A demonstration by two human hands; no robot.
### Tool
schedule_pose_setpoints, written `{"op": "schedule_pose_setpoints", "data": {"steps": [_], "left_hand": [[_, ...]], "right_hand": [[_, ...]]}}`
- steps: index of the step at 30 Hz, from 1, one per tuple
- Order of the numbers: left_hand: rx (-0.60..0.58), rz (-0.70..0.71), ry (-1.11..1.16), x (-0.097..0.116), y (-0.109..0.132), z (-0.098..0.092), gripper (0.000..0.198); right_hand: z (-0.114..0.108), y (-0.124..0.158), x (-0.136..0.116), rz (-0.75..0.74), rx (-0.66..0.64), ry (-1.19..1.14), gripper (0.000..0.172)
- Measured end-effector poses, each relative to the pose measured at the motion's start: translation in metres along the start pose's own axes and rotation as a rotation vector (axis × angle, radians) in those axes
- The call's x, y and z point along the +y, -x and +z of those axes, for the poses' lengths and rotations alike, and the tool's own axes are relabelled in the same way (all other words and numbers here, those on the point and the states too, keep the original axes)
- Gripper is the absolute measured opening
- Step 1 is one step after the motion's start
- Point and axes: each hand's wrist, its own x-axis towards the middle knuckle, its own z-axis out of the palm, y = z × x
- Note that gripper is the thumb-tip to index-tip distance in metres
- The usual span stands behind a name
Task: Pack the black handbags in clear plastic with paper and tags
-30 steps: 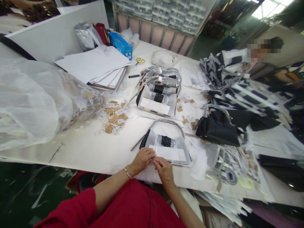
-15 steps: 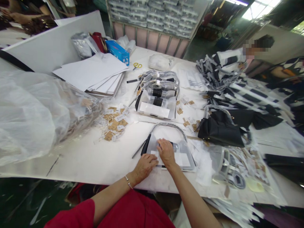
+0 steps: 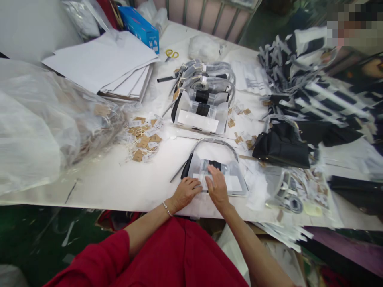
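Observation:
In front of me on the white table lies a handbag with a wrapped handle, pale wrapping over its body and a black band across the middle. A white strip runs along its near edge. My left hand rests on the bag's near left part, fingers laid out flat. My right hand is over the middle of the bag, thumb and fingers apart, fingertips by the black band. Neither hand grasps anything that I can see.
Behind the bag stands a row of similar wrapped handbags. Tags and a big plastic bag are on the left, with white sheets and yellow scissors beyond. Black handbags crowd the right; a co-worker is far right.
The view has tipped downward. My right hand has shifted slightly toward me and its fingers have spread, showing more of the black band. My left hand stays on the bag's near left part.

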Motion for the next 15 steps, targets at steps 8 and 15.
{"op": "schedule_pose_setpoints", "data": {"steps": [8,15], "left_hand": [[-0.085,0.022,0.033,-0.001,-0.005,-0.010,0.025],[-0.097,0.056,0.081,-0.005,-0.011,-0.015,0.026]], "right_hand": [[0.031,0.179,0.002,0.952,-0.171,-0.515,0.050],[0.077,0.173,0.001,1.009,-0.329,-0.891,0.051]]}}
